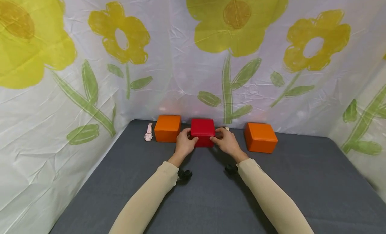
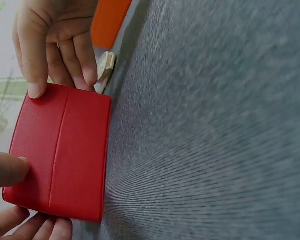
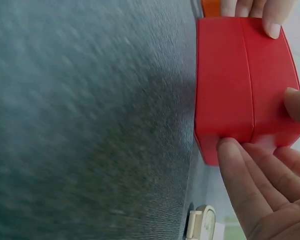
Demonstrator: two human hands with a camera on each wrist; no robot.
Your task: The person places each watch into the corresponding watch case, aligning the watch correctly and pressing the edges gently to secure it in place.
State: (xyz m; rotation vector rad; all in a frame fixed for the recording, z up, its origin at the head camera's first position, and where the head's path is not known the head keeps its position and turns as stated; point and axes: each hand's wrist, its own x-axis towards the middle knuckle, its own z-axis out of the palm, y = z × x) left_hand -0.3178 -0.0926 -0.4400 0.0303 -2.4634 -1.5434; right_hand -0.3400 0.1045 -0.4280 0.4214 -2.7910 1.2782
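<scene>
A closed red box (image 1: 202, 129) with a seam round it sits on the dark cloth near the back. My left hand (image 1: 184, 143) grips its left side, thumb on the front face above the seam. On the other side my right hand (image 1: 228, 144) holds it likewise, its thumb (image 3: 299, 106) on the front and its fingers (image 3: 270, 175) along the side wall. Behind the right hand, a cream watch (image 3: 204, 222) stands mostly hidden in the head view. The box's back is out of sight.
An orange box (image 1: 167, 128) stands just left of the red one, with a pink watch (image 1: 148, 132) beyond it. Another orange box (image 1: 261, 137) is to the right. A flowered white curtain (image 1: 172, 59) hangs behind the grey-clothed table (image 1: 205, 200).
</scene>
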